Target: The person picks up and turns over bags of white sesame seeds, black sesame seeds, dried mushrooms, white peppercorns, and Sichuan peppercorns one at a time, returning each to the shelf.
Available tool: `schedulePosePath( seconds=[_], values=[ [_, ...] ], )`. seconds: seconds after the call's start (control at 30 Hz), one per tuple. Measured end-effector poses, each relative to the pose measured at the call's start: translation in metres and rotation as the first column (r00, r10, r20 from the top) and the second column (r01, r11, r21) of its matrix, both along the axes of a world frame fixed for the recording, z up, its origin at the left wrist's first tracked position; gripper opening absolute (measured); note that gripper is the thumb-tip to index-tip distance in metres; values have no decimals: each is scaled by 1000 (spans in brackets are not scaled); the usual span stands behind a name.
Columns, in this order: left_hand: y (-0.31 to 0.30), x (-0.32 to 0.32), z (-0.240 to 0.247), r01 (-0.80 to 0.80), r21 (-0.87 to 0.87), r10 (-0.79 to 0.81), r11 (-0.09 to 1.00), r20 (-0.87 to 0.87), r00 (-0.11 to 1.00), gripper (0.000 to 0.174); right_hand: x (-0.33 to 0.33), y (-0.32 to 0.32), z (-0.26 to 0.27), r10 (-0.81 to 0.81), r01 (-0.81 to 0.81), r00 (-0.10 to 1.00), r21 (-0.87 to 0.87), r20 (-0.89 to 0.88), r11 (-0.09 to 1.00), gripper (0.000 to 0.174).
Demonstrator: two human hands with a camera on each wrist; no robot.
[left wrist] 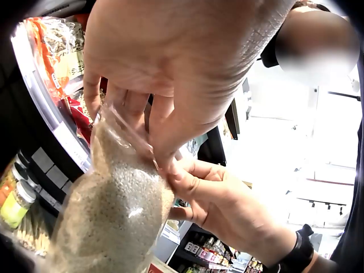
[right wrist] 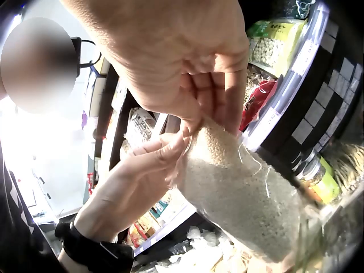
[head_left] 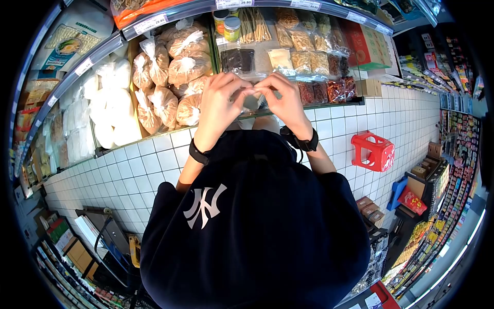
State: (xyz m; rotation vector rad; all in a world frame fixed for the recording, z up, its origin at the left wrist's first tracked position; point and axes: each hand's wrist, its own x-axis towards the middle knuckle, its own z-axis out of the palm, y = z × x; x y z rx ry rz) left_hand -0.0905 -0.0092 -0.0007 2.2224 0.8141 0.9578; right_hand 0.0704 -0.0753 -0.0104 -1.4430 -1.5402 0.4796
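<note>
Both hands meet over a display counter, at the top edge of a clear plastic bag (left wrist: 116,210) filled with small pale beige grains. My left hand (head_left: 218,98) pinches one side of that edge between thumb and fingers. On the other side, my right hand (head_left: 283,98) pinches the plastic close to the left thumb. The bag hangs below the hands, its grain-filled body (right wrist: 239,193) bulging in the right wrist view. From the head view most of it is hidden behind the fingers and wrists.
Tied bags of brown goods (head_left: 188,69) and white bags (head_left: 113,103) fill the counter's left. Lidded jars (head_left: 232,29), bundled sticks (head_left: 254,26) and dried goods packets (head_left: 311,62) lie beyond the hands. A red stool (head_left: 373,151) stands on the tiled floor (head_left: 329,121) at right.
</note>
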Motion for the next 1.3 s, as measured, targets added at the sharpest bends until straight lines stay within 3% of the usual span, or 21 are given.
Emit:
schedulePosePath(
  seconds=[0.3, 0.6, 0.87, 1.07, 1.2, 1.23, 1.3],
  values=[
    [-9, -5, -26, 12, 90, -1, 996, -120, 993, 4, -1, -11, -14, 56, -64, 996, -124, -63, 990, 6],
    [-18, -18, -33, -90, -33, 85, 995, -131, 988, 5, 2, -19, -28, 59, -63, 998, -170, -25, 983, 9],
    [-20, -28, -42, -59, -121, 44, 991, -125, 991, 5, -6, -18, -29, 105, -149, 980, -272, -171, 951, 10],
    [-14, -32, -34, -30, -104, 16, 994, -140, 990, 5, -7, -13, -35, 159, -173, 983, -162, -97, 971, 11],
    [-9, -35, 19, -103, -72, 103, 992, -7, 995, 15, -4, -12, -31, 136, -154, 985, -192, -108, 969, 10],
    [-8, -41, 44, -139, -42, 140, 989, 28, 990, 19, 0, -13, -36, 124, -127, 992, -178, -27, 976, 10],
    [-6, -55, 85, -215, 31, 200, 976, 252, 947, 26, 5, -12, -38, 108, -98, 993, -161, 54, 982, 10]
  ],
)
